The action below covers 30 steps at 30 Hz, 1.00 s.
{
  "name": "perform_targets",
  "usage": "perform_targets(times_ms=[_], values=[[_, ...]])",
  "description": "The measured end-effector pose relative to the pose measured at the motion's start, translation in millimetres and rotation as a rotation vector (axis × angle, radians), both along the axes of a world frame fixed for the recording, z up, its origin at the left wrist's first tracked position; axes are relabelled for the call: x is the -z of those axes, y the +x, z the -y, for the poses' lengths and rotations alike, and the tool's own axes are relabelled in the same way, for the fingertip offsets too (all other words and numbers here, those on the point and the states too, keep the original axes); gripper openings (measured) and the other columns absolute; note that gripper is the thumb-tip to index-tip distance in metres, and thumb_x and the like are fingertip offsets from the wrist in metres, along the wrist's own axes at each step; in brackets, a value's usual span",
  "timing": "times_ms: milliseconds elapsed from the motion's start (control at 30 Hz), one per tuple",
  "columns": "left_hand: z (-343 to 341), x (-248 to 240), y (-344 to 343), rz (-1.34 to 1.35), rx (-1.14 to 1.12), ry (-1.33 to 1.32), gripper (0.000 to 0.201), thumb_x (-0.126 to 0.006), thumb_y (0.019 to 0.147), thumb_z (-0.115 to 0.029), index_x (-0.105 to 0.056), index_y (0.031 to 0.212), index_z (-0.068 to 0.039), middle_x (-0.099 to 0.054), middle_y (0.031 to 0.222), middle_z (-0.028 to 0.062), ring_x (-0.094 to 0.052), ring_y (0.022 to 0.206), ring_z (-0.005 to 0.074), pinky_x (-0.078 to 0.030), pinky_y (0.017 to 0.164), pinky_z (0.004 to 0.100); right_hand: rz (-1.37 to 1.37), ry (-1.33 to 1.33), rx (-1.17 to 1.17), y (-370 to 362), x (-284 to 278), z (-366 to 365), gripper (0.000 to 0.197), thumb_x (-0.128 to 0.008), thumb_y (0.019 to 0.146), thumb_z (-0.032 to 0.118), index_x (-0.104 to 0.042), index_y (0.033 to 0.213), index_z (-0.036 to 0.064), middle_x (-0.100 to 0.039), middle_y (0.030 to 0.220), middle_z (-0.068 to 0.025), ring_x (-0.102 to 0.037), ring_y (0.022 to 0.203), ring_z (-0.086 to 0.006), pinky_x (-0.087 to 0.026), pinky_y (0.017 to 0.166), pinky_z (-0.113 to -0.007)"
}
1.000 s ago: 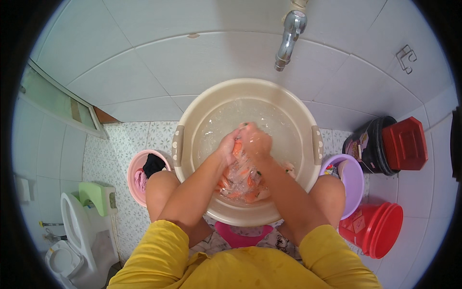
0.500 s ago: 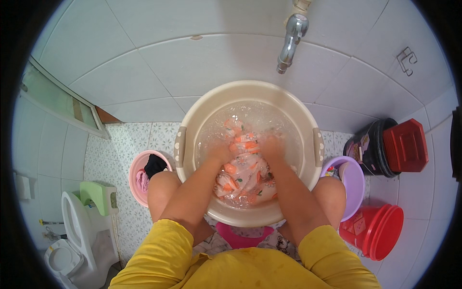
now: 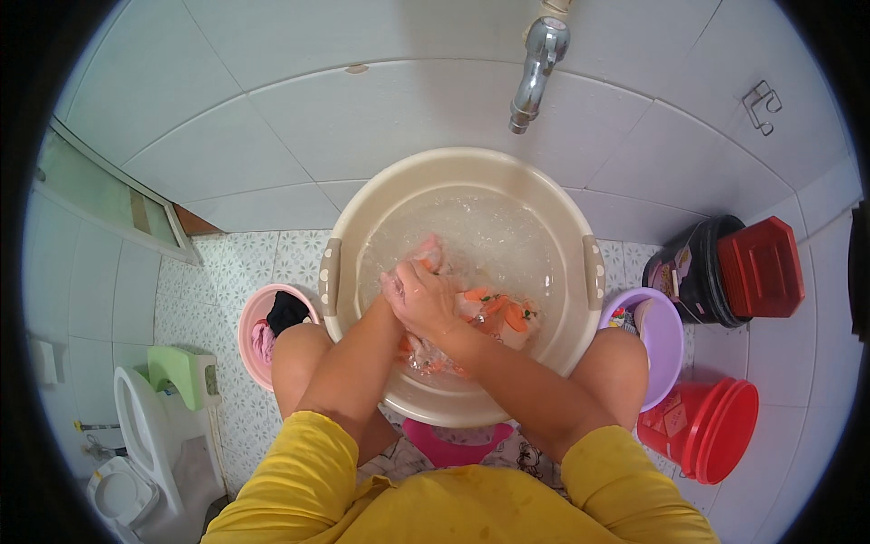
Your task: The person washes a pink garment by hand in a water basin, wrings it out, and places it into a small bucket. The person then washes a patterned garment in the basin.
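Observation:
In a large beige tub (image 3: 573,358) of sudsy water lies a wet, pale pink garment (image 3: 517,317) with an orange and green print. My right hand (image 3: 426,301) reaches across to the left half of the tub and is closed on a bunched part of the cloth. Pressed against it, my left hand (image 3: 392,288) is closed too, gripping the same bunch; part of it is hidden behind the right hand. A pink end of the cloth sticks up beyond the knuckles. The rest of the garment spreads in the water beneath my wrists.
A chrome tap (image 3: 540,72) juts from the tiled wall beyond the tub. At left stand a pink basin (image 3: 256,363) with clothes and a white toilet (image 3: 140,426). On the right are a purple basin (image 3: 666,349), a black bucket (image 3: 675,272) and a red bucket (image 3: 698,431).
My hands were apart and low in the water on either side of the garment. Now they are together at the left, raised and clasping bunched cloth, the right arm having crossed leftward.

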<state>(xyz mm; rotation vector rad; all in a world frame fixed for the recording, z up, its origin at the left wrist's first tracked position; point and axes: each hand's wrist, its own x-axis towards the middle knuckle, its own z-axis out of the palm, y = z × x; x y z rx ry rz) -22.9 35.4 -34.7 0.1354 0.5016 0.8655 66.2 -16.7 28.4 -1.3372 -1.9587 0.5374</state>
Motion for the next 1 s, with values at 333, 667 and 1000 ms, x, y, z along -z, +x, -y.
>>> perform_targets(times_ms=[333, 667, 1000], values=[[-8, -59, 26, -0.961, 0.307, 0.308, 0.042, -0.051, 0.09, -0.038, -0.055, 0.113, -0.004, -0.062, 0.097, 0.0167, -0.061, 0.087, 0.0257, -0.047, 0.081, 0.0347, 0.252, -0.104, 0.536, 97, 35, -75, 0.015, -0.054, 0.082, 0.02, -0.056, 0.087, 0.0058, -0.061, 0.079, -0.0145, -0.061, 0.068, -0.035, -0.049, 0.063, -0.047], [34, -104, 44, -2.107, 1.103, 0.551, 0.104, -0.071, 0.072, -0.041, -0.002, 0.145, -0.012, 0.001, 0.15, 0.0199, -0.018, 0.133, 0.0456, -0.026, 0.102, 0.0594, 0.48, -0.256, 0.261, 93, 30, -64, 0.07, -0.064, 0.074, 0.021, -0.034, 0.138, 0.0215, -0.019, 0.146, -0.0122, -0.019, 0.133, -0.0406, -0.027, 0.101, -0.061], [36, 11, 30, -2.008, 0.999, 1.02, 0.098, -0.076, 0.067, -0.033, -0.019, 0.143, -0.009, -0.002, 0.15, 0.0187, -0.003, 0.134, 0.0495, -0.021, 0.105, 0.0583, 0.651, -0.964, -0.147, 101, 84, -65, 0.075, -0.063, 0.075, 0.039, -0.03, 0.141, 0.0241, -0.017, 0.15, -0.0081, -0.021, 0.135, -0.0289, -0.021, 0.104, -0.058]])
